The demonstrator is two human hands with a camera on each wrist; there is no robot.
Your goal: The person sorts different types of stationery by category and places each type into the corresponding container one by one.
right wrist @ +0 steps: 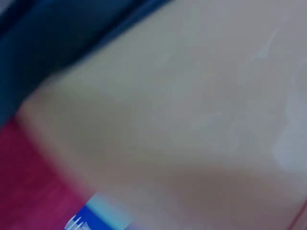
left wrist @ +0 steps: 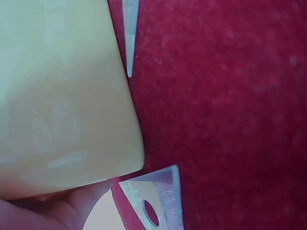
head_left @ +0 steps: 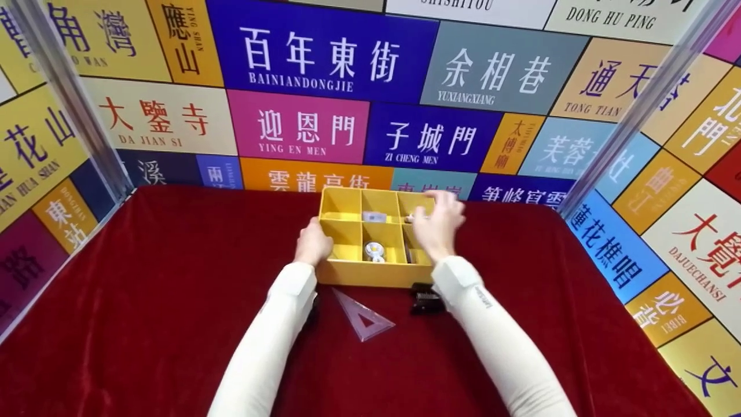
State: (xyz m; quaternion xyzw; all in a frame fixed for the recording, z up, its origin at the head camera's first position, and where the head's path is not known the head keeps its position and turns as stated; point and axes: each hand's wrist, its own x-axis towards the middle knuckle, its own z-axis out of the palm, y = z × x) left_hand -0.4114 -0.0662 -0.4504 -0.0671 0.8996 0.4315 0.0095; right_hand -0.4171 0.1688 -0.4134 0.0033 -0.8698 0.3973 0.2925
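A yellow box with several compartments [head_left: 376,274] stands on the red cloth. My left hand [head_left: 314,242] grips its left wall; fingers show at the box's lower edge in the left wrist view. My right hand [head_left: 441,225] is over the right-hand compartments, fingers bent and spread from the thumb, with nothing visible between them. Near the thumb a small white item [head_left: 411,218] shows in the back right compartment, its kind unclear. A round white item with a yellow centre [head_left: 374,251] lies in the front middle compartment, and a pale translucent piece [head_left: 374,216] behind it.
In front of the box lies a clear set square [head_left: 376,327], its narrow tip [left wrist: 129,48] close to the box. A black object [head_left: 427,300] sits by the right sleeve, which partly covers it. Panels with printed signs [head_left: 324,49] stand behind the red cloth [head_left: 173,301].
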